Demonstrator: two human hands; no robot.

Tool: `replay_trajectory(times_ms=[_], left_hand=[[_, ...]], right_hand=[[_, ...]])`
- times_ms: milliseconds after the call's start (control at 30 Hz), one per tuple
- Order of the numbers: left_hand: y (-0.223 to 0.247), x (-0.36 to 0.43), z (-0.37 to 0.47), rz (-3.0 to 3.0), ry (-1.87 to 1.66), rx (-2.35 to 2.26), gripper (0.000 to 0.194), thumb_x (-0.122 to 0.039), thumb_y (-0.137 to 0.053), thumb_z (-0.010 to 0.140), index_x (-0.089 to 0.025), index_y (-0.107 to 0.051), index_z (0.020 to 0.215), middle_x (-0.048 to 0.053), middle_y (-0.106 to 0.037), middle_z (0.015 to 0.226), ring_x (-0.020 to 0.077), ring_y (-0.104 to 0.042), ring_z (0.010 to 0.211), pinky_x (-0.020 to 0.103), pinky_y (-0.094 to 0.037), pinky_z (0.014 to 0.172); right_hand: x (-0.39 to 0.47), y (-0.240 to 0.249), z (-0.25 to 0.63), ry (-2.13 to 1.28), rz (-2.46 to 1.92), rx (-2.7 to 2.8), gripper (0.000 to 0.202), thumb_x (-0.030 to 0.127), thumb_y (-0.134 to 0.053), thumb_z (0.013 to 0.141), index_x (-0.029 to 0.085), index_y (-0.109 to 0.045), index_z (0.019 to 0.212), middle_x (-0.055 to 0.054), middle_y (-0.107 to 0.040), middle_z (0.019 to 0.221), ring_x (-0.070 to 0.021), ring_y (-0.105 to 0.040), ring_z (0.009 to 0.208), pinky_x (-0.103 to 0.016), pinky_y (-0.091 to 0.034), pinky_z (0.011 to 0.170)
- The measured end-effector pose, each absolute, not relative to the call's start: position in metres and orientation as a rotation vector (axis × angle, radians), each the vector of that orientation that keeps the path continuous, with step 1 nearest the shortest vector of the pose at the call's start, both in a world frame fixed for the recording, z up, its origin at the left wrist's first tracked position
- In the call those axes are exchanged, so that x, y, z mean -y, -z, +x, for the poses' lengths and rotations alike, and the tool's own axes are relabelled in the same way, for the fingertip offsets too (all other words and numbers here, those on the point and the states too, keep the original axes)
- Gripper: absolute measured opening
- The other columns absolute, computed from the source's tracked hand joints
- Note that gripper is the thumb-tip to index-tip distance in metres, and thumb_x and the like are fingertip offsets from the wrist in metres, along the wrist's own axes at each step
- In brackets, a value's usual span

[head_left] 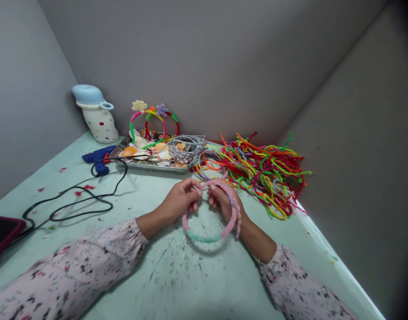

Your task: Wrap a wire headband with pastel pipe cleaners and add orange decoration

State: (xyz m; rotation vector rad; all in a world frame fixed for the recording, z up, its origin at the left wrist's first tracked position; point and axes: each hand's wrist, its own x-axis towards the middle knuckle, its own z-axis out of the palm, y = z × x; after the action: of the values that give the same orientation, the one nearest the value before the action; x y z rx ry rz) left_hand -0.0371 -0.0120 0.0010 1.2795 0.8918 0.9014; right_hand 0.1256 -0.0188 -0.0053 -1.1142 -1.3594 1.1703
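Observation:
A ring wrapped in pink, mint and lilac fuzzy stems hangs between my hands above the table's middle. My left hand pinches its upper left part between thumb and fingers. On the other side my right hand closes round the upper right part, thumb over the pink wrap. A loose pink stem end dangles beside my right wrist. The ends at the top, between my fingertips, are too small to make out clearly.
Behind my hands, a metal tray holds shells, two decorated rings and coiled grey wire. Colourful fuzzy stems are heaped at right. At left are a blue glue gun, black cable, bottle and dark red-edged device.

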Motion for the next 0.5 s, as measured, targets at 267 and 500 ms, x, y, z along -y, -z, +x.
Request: replay_trajectory(times_ms=[267,500], left_hand=[[0.0,0.012,-0.04,1.209,-0.869,-0.83,0.019,-0.034,-0.048,0.083,-0.016,-0.051,0.079,-0.001,-0.056,0.05,0.0086,-0.047,0.039,0.017,-0.033,0.037],[-0.002,0.01,-0.037,1.218,-0.8,-0.904,0.019,-0.033,-0.049,0.081,-0.016,-0.05,0.072,-0.001,-0.055,0.049,0.0087,-0.047,0.037,0.018,-0.033,0.035]], right_hand=[[0.016,0.017,0.129,-1.216,-1.043,1.363,0.024,0.041,-0.053,0.084,0.018,-0.058,0.079,0.002,-0.055,0.057,-0.0102,-0.048,0.049,-0.022,-0.037,0.046],[0.021,0.006,0.128,-1.23,-1.022,1.381,0.021,0.038,-0.054,0.083,0.017,-0.056,0.079,0.002,-0.053,0.058,-0.0098,-0.047,0.049,-0.022,-0.035,0.046]])
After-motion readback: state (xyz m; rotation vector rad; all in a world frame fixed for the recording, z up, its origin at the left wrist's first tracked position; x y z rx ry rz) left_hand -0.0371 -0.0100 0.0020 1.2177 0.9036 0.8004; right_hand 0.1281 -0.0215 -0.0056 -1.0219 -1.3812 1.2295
